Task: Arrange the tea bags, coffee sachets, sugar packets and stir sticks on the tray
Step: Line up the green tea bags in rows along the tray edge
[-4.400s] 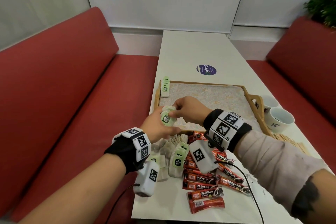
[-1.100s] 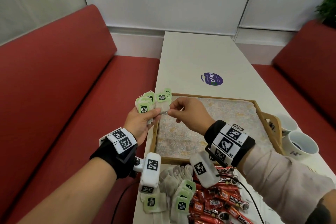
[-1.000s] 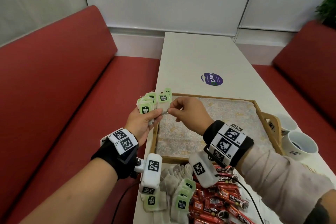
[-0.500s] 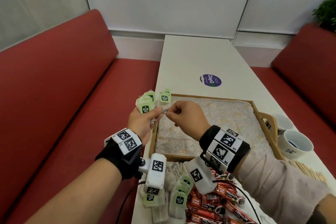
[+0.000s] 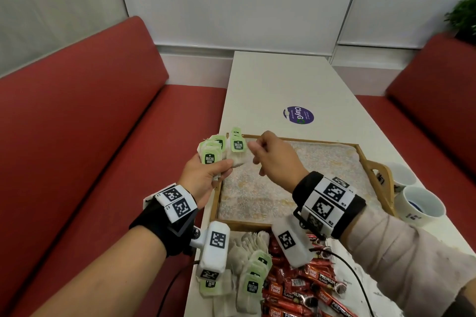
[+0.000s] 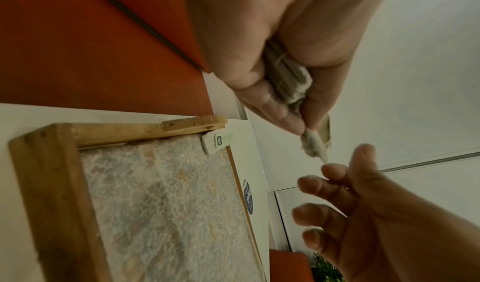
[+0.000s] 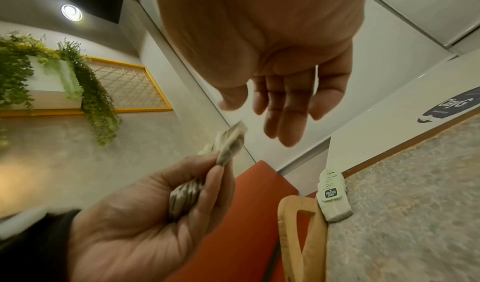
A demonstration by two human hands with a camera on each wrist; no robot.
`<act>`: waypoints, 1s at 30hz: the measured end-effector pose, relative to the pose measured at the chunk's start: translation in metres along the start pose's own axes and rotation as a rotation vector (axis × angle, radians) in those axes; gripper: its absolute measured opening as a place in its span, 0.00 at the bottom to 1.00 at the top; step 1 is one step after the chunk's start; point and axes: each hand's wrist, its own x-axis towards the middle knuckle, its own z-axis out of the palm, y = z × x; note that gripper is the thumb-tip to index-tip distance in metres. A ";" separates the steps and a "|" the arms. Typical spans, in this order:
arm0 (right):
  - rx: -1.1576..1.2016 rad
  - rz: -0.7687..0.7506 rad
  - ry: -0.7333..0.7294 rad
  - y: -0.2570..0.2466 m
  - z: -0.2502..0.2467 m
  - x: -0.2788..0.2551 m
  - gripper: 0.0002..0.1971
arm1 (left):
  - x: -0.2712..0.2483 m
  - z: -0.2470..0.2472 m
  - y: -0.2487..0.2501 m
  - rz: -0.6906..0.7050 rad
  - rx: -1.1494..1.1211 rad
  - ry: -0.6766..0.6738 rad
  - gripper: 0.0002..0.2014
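Observation:
My left hand (image 5: 203, 177) grips a bunch of green-tagged tea bags (image 5: 210, 156) above the tray's left rim. One tea bag (image 5: 238, 153) sticks out of the bunch toward my right hand, pinned under the left thumb. In the left wrist view that tea bag (image 6: 315, 144) ends just short of the right fingertips (image 6: 335, 169). My right hand (image 5: 273, 159) hovers beside it with straight, relaxed fingers and holds nothing, as the right wrist view (image 7: 280, 93) confirms. The wooden tray (image 5: 322, 141) has a row of tea bags (image 5: 235, 132) in its far left corner.
Loose tea bags (image 5: 253, 273) and red coffee sachets (image 5: 309, 285) lie in a heap on the white table (image 5: 278, 80) in front of the tray. Two white cups (image 5: 419, 207) stand right of the tray. Red benches flank the table.
The right hand, which was pinching at the bunch in my left hand, has let go and spread its fingers. One tea bag now stands out of the bunch.

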 end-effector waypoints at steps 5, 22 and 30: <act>0.133 0.063 -0.169 -0.002 -0.006 0.011 0.16 | 0.003 -0.003 0.001 -0.030 0.077 -0.062 0.20; 0.140 0.216 -0.135 0.037 0.026 0.082 0.10 | 0.053 -0.013 0.002 -0.007 0.131 0.162 0.15; 0.091 0.309 -0.294 0.049 0.061 0.105 0.09 | 0.071 -0.014 -0.005 -0.012 0.163 0.156 0.13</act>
